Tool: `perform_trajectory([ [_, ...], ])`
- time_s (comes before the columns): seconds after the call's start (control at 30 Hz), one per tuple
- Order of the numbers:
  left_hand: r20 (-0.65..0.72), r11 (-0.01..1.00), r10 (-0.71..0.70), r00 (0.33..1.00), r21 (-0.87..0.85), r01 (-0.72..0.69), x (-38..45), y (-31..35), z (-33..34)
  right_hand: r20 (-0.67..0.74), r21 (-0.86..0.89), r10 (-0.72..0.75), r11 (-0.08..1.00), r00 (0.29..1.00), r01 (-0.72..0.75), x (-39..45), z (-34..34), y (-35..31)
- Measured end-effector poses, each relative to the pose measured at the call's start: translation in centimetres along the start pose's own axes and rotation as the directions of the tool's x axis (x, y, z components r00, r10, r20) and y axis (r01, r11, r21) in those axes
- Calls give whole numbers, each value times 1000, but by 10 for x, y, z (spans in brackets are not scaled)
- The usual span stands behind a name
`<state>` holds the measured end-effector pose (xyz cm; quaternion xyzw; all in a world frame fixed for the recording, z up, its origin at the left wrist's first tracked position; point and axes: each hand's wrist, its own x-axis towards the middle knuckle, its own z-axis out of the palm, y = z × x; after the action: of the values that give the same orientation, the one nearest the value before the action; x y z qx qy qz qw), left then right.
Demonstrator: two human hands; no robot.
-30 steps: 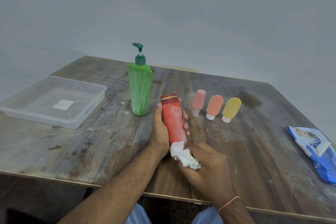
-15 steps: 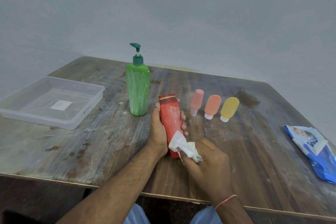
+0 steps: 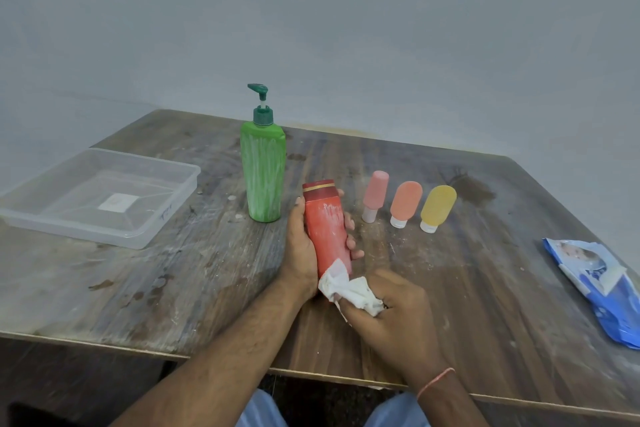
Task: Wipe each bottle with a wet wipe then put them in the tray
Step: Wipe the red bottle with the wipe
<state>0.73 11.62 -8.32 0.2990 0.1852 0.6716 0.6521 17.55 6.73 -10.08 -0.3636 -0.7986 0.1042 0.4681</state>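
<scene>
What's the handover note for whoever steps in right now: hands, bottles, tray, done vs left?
Left hand: gripping the red bottle, upright.
Right hand: holds the crumpled wet wipe against the red bottle's lower end.
Green pump bottle stands on the table, white streaks on it. Pink, orange and yellow small bottles sit in a row to the right.
Tray at left holds no bottles. Wipe pack at right.
Done: nothing trayed. Left: finish red, wipe the rest, tray all five.

Dim, even light (soft shadows), edges bowed.
</scene>
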Motion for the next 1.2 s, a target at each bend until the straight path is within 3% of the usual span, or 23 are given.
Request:
perform_trajectory([
  [0.17,-9,1000,11,1000,20,-11,0,-1,1,-102,-27,158,986,982,-162,3,0,2],
  [0.33,-6,999,18,1000,44,-18,0,0,-1,-19,75,86,994,996,-85,3,-2,2],
  [0.47,-8,999,22,1000,35,-21,0,0,0,-99,31,265,964,959,-263,5,-1,6],
  [0.63,-11,997,32,999,66,-31,0,0,-2,-20,100,171,981,985,-168,5,-2,2],
  [0.77,-12,997,40,999,63,-39,-1,0,1,-80,61,326,945,942,-322,6,-1,5],
  [0.93,8,999,24,1000,49,-24,-2,0,0,-5,155,234,961,972,-231,7,-3,-2],
  [1.07,4,997,47,999,64,-48,-2,0,2,-74,95,369,927,927,-362,8,-2,4],
  [1.2,9,999,21,1000,47,-21,-2,-1,1,17,187,266,946,964,-265,8,-5,-4],
])
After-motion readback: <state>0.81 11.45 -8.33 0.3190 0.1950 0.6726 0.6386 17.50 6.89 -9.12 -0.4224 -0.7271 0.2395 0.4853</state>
